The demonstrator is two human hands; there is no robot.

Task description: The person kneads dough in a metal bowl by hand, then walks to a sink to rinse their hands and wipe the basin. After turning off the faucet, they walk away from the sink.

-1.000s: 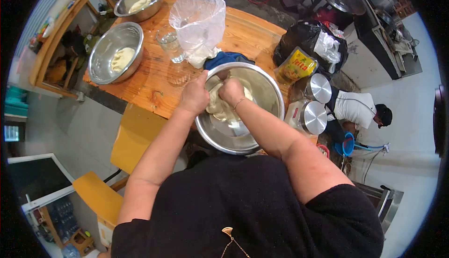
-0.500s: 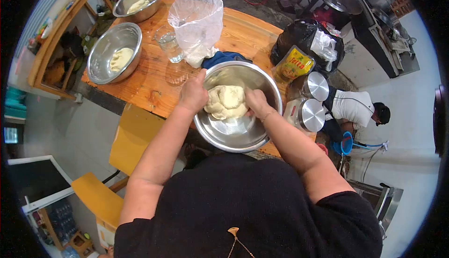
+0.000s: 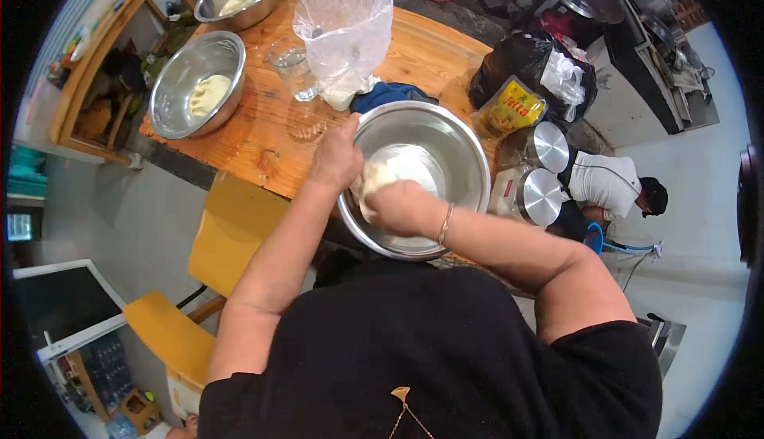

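A large steel mixing bowl (image 3: pixel 465 176) stands at the table's front edge before me. My left hand (image 3: pixel 337 156) grips its left rim, thumb along the edge. Inside the bowl my right hand (image 3: pixel 402 206) is closed on pale dough (image 3: pixel 377 176), pressed against the left wall. Motion blurs this hand a little, and it covers much of the dough. The bowl's right half shows bare, shiny metal.
On the wooden table (image 3: pixel 270 152) are two more dough bowls (image 3: pixel 163 97), a glass mug (image 3: pixel 296 77), a clear plastic bag (image 3: pixel 346 25), a blue cloth (image 3: pixel 394 93), an oil pouch (image 3: pixel 513 109), lidded jars (image 3: pixel 541 196) and a black bag (image 3: pixel 509 65). A person (image 3: pixel 605 184) crouches at right.
My right hand has swung left and toward me across the bowl. The dough has gone from the bowl's middle to its left wall, bunched under that hand. My left hand still holds the rim.
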